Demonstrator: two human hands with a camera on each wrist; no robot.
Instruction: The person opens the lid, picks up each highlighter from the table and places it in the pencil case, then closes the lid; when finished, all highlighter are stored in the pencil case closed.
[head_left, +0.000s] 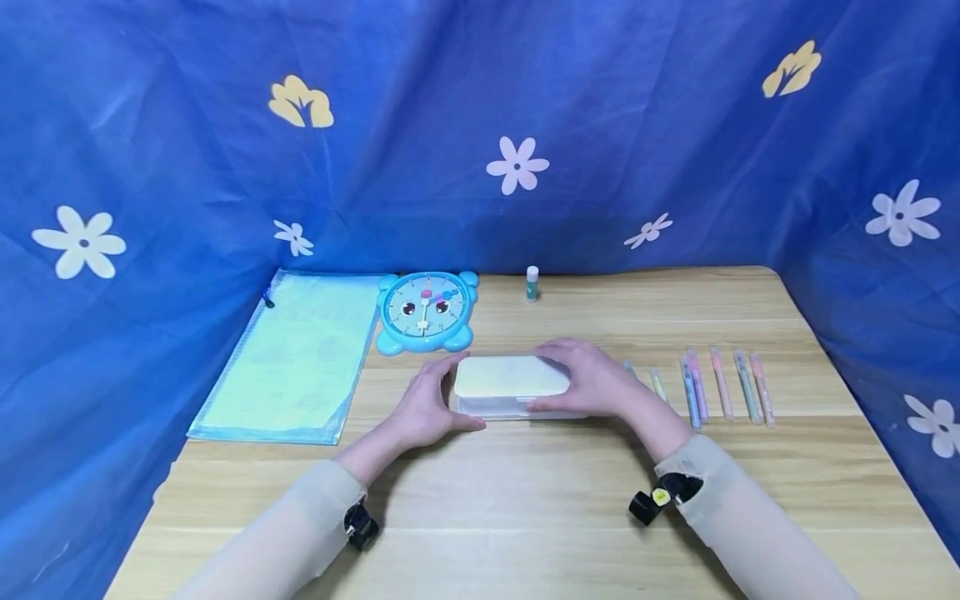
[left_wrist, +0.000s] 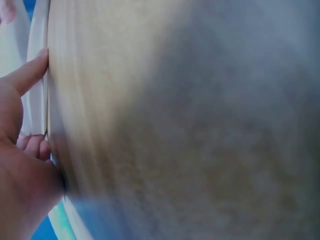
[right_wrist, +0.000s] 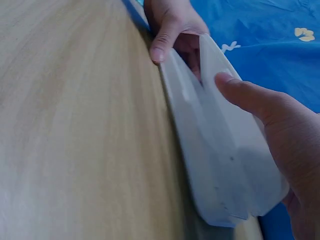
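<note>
A white, long pencil case (head_left: 512, 377) with rounded corners lies on the table between both hands. In the right wrist view its lid (right_wrist: 252, 150) stands partly raised, with a gap along the front above the base (right_wrist: 190, 135). My left hand (head_left: 423, 408) grips the case's left end, its thumb low along the front. Around the right end curls my right hand (head_left: 592, 379), with the thumb at the lid's front edge and fingers over the back. The inside of the case is mostly hidden.
Several capped pens (head_left: 722, 383) lie to the right. A glue stick (head_left: 532, 285) stands at the back. A blue toy clock (head_left: 426, 308) lies behind the left hand, beside a mesh zip pouch (head_left: 288, 358). Blue patterned cloth (head_left: 450, 125) rises behind the table (head_left: 525, 517).
</note>
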